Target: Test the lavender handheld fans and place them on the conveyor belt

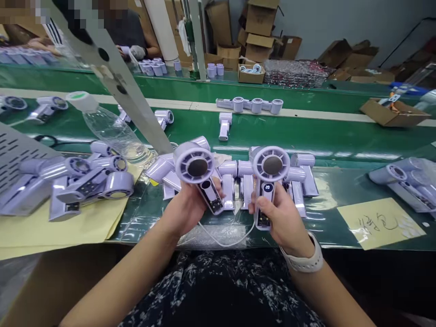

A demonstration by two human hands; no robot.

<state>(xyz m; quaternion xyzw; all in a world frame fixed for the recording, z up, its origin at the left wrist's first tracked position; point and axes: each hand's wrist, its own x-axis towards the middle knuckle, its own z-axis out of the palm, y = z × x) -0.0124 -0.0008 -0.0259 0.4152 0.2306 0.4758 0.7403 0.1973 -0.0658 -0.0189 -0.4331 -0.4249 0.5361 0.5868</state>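
My left hand (186,206) is closed around the handle of a lilac handheld fan (195,164), its round grille turned toward me and its display dark. In my right hand (281,218) is a second lilac handheld fan (271,164), held upright with my thumb on the front of the handle; its small screen reads 20. A thin white cable (225,245) hangs in a curve between the two. Just behind my hands lie several more lilac fans (227,186), partly hidden by the ones I hold.
On the left, a pile of fans (91,177) rests on yellow paper (102,227), near a plastic bottle (109,127) and a slanted metal post (136,109). Bagged fans (408,179) and a handwritten yellow sheet (379,223) are at right. Across the green belt (306,131), a person (132,32) handles parts.
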